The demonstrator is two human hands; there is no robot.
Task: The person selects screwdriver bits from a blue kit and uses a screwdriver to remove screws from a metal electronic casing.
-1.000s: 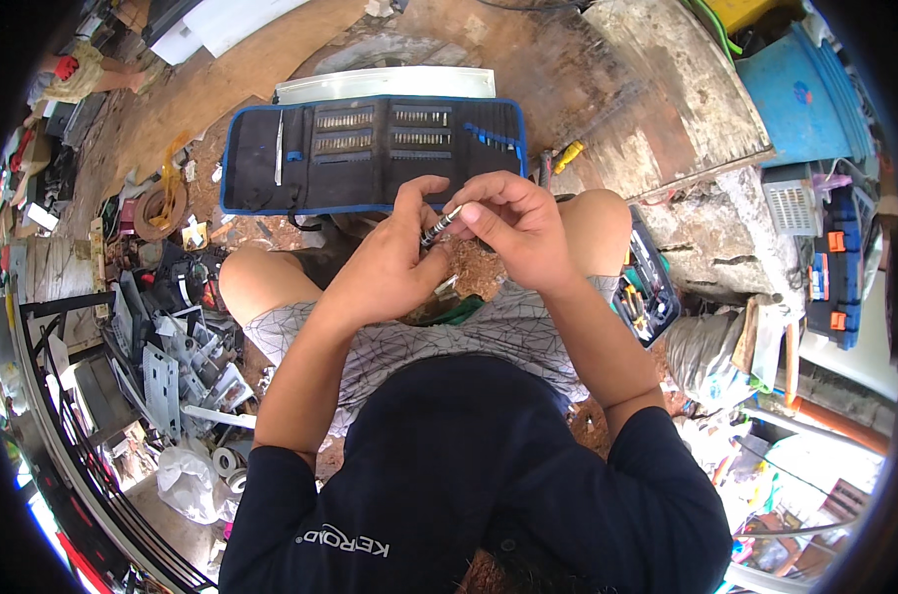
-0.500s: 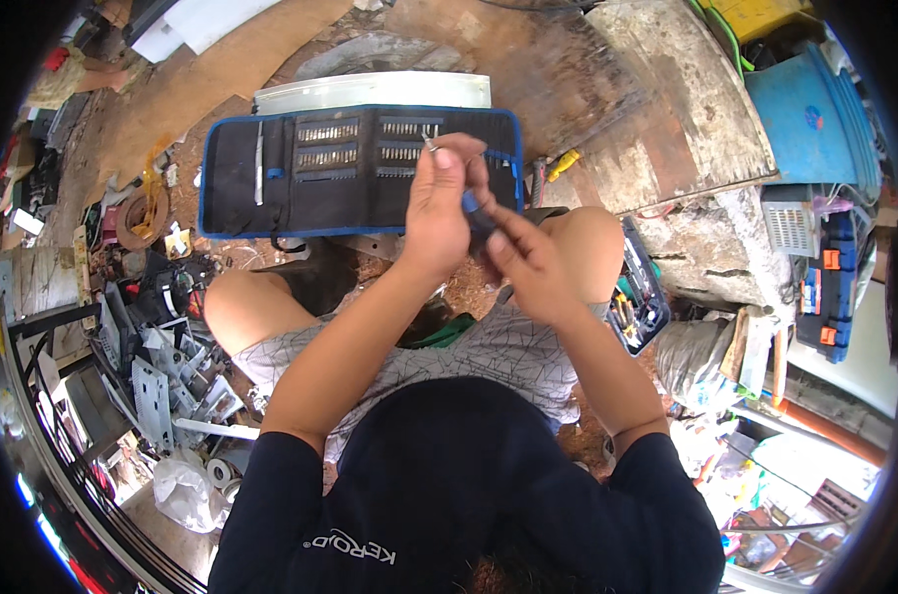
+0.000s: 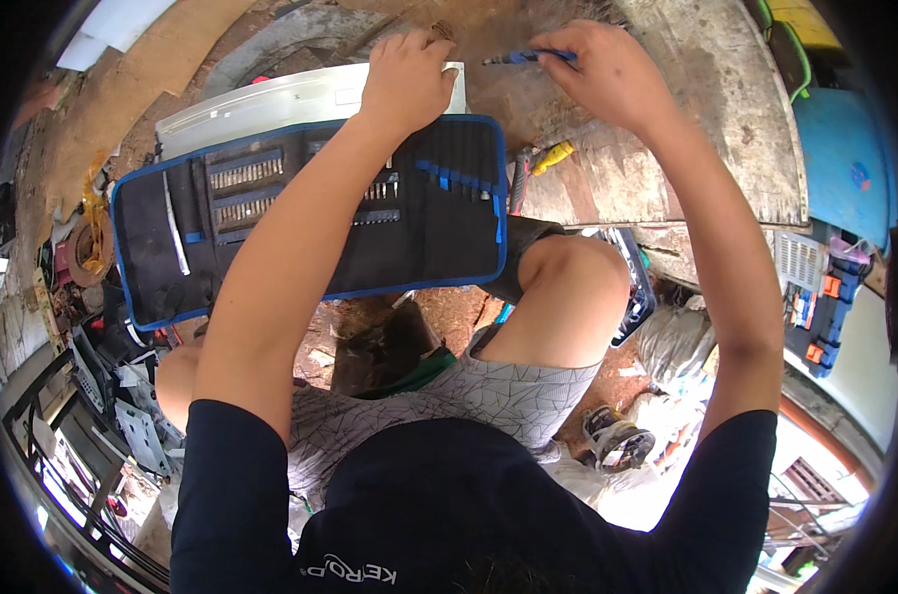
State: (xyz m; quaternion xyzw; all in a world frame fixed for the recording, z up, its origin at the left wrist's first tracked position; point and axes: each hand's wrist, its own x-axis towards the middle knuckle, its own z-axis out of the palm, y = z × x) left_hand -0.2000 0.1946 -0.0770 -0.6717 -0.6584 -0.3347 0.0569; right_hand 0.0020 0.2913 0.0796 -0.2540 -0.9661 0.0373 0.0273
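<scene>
My right hand (image 3: 607, 74) is raised at the far right of the tool roll. It is closed around a screwdriver (image 3: 531, 57) with a blue and black handle, its tip pointing left. At the right end of a long white panel (image 3: 271, 109), my left hand (image 3: 406, 79) rests with fingers curled over the far edge and the thumb on the near side. Before me the black tool roll (image 3: 399, 257) with blue trim lies open, holding rows of small screwdriver bits (image 3: 246, 173) and a slim silver tool (image 3: 175, 223). My left forearm hides part of its middle.
A yellow-handled tool (image 3: 551, 157) lies on the worn wooden board (image 3: 706, 129) to the right. Beyond stands a blue bin (image 3: 850, 168), with a blue case (image 3: 823, 317) below it. Metal parts (image 3: 142, 426) clutter the left. My bent knee (image 3: 578, 282) sits beside the roll.
My hands, together over the tool roll before, have parted and reached forward. The left has gone to the white panel; the right carries the screwdriver to the far right. The view has shifted.
</scene>
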